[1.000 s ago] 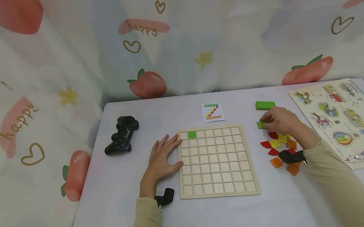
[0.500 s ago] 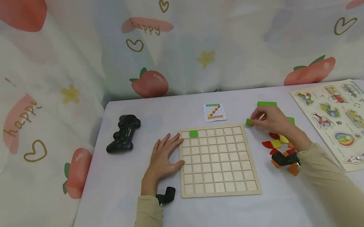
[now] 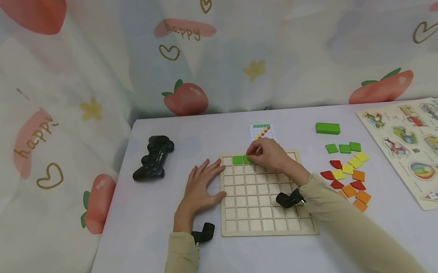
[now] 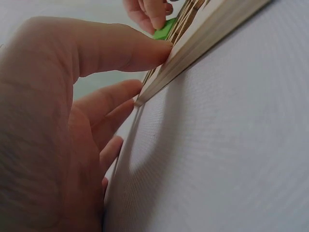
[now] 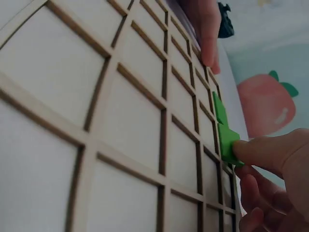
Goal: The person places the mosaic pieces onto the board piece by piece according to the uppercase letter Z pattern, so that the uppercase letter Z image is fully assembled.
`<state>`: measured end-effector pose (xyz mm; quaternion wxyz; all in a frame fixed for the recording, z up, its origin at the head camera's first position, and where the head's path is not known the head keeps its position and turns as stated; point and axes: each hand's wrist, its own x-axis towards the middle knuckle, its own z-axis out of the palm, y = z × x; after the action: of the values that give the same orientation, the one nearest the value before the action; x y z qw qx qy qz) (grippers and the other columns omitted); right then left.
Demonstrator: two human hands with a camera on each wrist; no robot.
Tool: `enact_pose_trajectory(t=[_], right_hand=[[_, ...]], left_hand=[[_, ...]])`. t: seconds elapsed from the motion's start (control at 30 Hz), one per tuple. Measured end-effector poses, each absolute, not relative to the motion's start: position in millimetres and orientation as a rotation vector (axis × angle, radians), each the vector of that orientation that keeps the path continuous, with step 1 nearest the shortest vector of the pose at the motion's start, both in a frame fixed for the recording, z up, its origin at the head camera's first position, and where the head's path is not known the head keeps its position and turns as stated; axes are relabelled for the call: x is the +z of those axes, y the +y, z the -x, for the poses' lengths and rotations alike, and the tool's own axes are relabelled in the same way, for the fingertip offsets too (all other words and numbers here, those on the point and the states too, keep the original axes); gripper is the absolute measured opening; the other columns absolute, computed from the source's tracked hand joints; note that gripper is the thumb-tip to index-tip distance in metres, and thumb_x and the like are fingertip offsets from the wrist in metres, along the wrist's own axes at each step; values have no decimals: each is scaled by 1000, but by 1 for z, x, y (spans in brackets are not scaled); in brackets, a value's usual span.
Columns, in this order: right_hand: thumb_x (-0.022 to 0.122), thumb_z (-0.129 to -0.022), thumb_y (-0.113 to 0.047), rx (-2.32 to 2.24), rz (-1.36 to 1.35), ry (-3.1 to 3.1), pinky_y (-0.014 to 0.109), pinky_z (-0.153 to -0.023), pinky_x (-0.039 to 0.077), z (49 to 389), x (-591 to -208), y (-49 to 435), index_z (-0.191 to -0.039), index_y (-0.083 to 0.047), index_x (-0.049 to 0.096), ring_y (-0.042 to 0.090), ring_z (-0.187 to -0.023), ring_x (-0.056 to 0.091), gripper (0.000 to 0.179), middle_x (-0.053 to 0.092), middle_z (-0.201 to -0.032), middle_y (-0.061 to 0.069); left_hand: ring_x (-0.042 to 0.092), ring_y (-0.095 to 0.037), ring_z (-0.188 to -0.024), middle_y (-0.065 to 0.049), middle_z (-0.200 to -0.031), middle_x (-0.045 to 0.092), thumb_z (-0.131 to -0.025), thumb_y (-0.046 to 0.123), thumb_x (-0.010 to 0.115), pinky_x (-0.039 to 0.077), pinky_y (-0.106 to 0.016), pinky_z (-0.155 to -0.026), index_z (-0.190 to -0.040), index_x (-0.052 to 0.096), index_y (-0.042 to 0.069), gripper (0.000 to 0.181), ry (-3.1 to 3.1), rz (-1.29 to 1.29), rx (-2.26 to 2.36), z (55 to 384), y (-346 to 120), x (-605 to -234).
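Note:
A wooden grid board (image 3: 242, 213) lies on the table. My left hand (image 3: 199, 192) rests at its left side, fingers spread, with thumb and fingertips touching the frame. Over the top row, my right hand (image 3: 269, 153) pinches a green square tile (image 5: 227, 142) between thumb and fingers. In the right wrist view that tile is tilted at its cell, beside another green tile (image 5: 219, 108) that sits in the grid. The left wrist view shows the right hand (image 4: 147, 12) beyond the board's edge; only part of the held tile shows there.
Right of the board lie loose green tiles (image 3: 344, 149), yellow tiles (image 3: 347, 168), red curved pieces (image 3: 337, 184) and orange tiles (image 3: 349, 190). Behind them is a green block (image 3: 327, 128). A pattern card (image 3: 269, 131), game controller (image 3: 153, 158) and picture puzzle board (image 3: 433, 151) surround these.
My right hand has carried the green tile left from the loose pieces to the board's top row, beside the first green tile. The left hand stays at the board's edge.

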<state>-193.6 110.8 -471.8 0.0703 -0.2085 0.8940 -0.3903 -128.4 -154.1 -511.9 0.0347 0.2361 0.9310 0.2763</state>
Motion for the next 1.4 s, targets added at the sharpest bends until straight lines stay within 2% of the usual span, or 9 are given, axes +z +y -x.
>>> enact_pose_trajectory(t=[0.33, 0.53, 0.73, 0.9, 1.07, 1.3, 1.4], right_hand=[[68, -92, -13, -1143, 569, 2787, 42, -74, 55, 185, -470, 125, -99, -1, 74, 29, -85, 66, 15, 67, -96, 12], [61, -95, -13, -976, 318, 2903, 46, -73, 53, 170, -457, 198, -112, 2, 70, 35, -91, 64, 24, 66, -101, 19], [58, -95, -12, -860, -34, 2945, 51, -75, 51, 162, -451, 266, -121, 3, 65, 42, -97, 57, 31, 61, -110, 27], [56, -96, -17, -888, -177, 2792, 42, -71, 49, 156, -452, 292, -130, 4, 58, 40, -96, 50, 40, 55, -117, 29], [59, -95, -20, -926, -216, 2724, 35, -68, 46, 152, -453, 298, -129, 3, 60, 36, -94, 49, 41, 56, -116, 28], [66, -92, -28, -959, -235, 2728, 41, -74, 46, 153, -452, 302, -118, 3, 63, 39, -99, 46, 40, 55, -114, 25], [66, -93, -28, -1047, -220, 2767, 37, -70, 45, 156, -454, 296, -111, 3, 65, 35, -96, 47, 36, 57, -111, 23]], left_hand=[[15, -22, -150, 7, -160, 31, -81, 42, 65, 5, -48, -121, -149, 45, 22, 74, 2884, -718, 841, 128, -153, -515], [17, -24, -150, 4, -160, 31, -80, 41, 65, 7, -48, -121, -149, 46, 19, 75, 2848, -729, 874, 119, -150, -518], [21, -28, -149, -2, -158, 34, -78, 33, 66, 16, -49, -120, -147, 48, 13, 74, 2844, -757, 961, 115, -149, -513], [22, -28, -148, -2, -158, 34, -79, 32, 66, 18, -50, -119, -147, 47, 12, 73, 2853, -799, 941, 120, -148, -508], [22, -27, -149, -1, -159, 34, -80, 33, 67, 17, -50, -119, -148, 47, 14, 73, 2856, -791, 953, 118, -148, -510], [22, -26, -148, 0, -158, 35, -79, 34, 67, 18, -52, -119, -147, 48, 15, 73, 2854, -757, 963, 119, -145, -510], [24, -28, -147, -2, -157, 37, -78, 33, 67, 19, -54, -118, -146, 49, 14, 73, 2863, -757, 963, 118, -147, -509]])
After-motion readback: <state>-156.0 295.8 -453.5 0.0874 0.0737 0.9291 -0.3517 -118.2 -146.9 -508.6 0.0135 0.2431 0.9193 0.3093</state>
